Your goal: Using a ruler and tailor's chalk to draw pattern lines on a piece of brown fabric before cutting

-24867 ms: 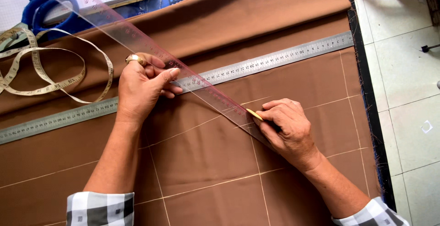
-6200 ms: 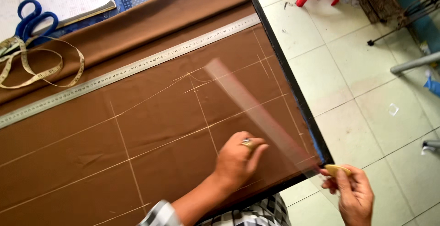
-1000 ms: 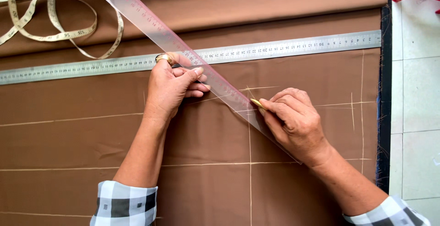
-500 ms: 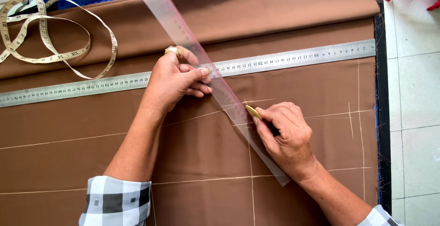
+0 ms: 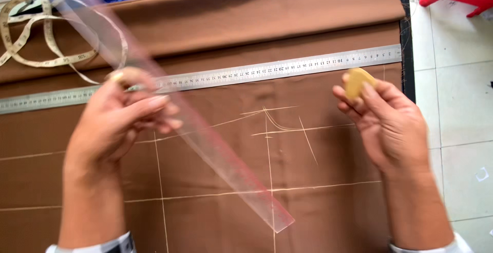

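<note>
Above the brown cloth (image 5: 308, 181) on the worktop, my left hand (image 5: 120, 122) grips the clear ruler (image 5: 215, 160), slanting from far left to near right. My right hand (image 5: 387, 122) pinches yellow chalk (image 5: 357, 82) near the steel ruler (image 5: 277, 71).

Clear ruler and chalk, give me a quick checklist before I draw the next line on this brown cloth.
1. Clear ruler held: ok, left hand grips it, but it looks lifted and blurred.
2. Ruler lying flat on the cloth: not ok, it seems raised.
3. Chalk in hand: ok, pinched in right hand, off the cloth.
4. Cloth smooth where the chalk lines run: ok.
5. Steel ruler lying along the fold: ok.
6. Chalk edge sharp: cannot tell.
</note>
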